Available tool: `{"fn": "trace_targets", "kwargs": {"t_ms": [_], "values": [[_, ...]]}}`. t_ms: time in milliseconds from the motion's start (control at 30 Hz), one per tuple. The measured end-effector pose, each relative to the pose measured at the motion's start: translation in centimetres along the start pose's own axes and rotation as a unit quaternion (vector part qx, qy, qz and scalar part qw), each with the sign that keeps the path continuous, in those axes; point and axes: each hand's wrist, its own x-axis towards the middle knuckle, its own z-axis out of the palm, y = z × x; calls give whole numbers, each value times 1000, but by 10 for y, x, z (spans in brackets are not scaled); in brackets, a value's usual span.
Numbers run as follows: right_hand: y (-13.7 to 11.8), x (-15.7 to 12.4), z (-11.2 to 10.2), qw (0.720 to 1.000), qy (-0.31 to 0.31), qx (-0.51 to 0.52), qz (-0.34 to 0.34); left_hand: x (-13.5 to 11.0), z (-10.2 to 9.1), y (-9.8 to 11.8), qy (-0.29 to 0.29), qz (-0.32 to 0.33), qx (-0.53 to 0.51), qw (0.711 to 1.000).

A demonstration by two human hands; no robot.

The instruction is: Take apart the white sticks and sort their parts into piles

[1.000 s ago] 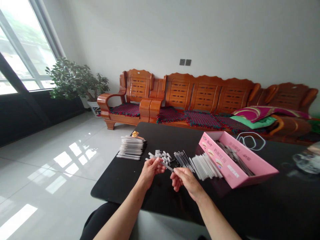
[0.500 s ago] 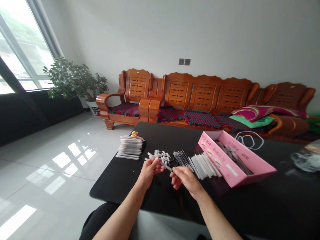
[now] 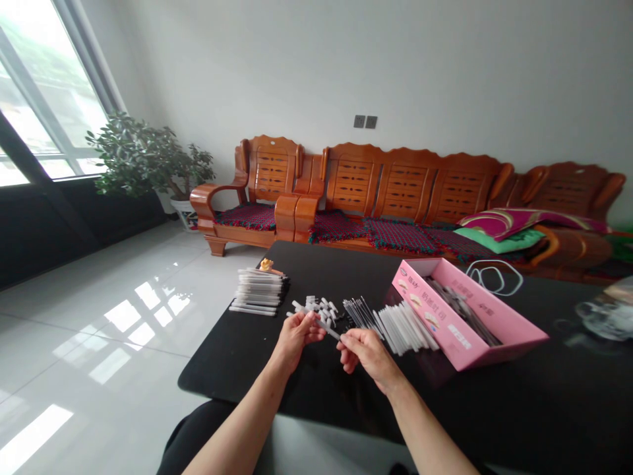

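Head view: two bare hands meet above a black table [image 3: 232,369], inside its near edge, with a slim grey tube [image 3: 328,329] slanting between them. The left hand [image 3: 299,338] pinches the tube's left end between thumb and forefinger, the other fingers loosely curled; the right hand [image 3: 364,351] nips the right end the same way, its remaining fingers folded beneath. The tube is too small and too covered by fingers to tell whether anything is fitted inside it. Just beyond the hands, toward the table's far edge, lies a loose heap of short white pieces [image 3: 324,310]. To its right, thin dark rods [image 3: 362,315] are spread beside a row of pale tubes [image 3: 406,328], which lies next to an open pink box [image 3: 430,311] holding slim dark pieces [image 3: 462,305]. Along the table's left edge, short of the far left corner, a stack of pale sticks [image 3: 257,293] sits beside a small yellow figure [image 3: 267,264]. Crumpled clear plastic [image 3: 603,320] rests on the table's right side. Past the far edge, a carved wooden sofa [image 3: 408,181] carries red-and-green patterned mats [image 3: 401,236]
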Motion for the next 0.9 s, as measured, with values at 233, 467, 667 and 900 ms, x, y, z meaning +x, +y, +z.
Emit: {"fn": "trace_targets", "kwargs": {"t_ms": [233,467,667,900], "values": [[1,2,-1,1000,18,-5,16,0,0,-1,-7,9,7,1000],[0,1,1,1000,19,-10,18,0,-1,-2,-10,5,15,1000],[2,0,1,999,-8,9,31,-1,1,1,4,4,14,1000],[0,1,-1,999,30,-41,-6,1,3,-3,22,1,13,1000]]}}
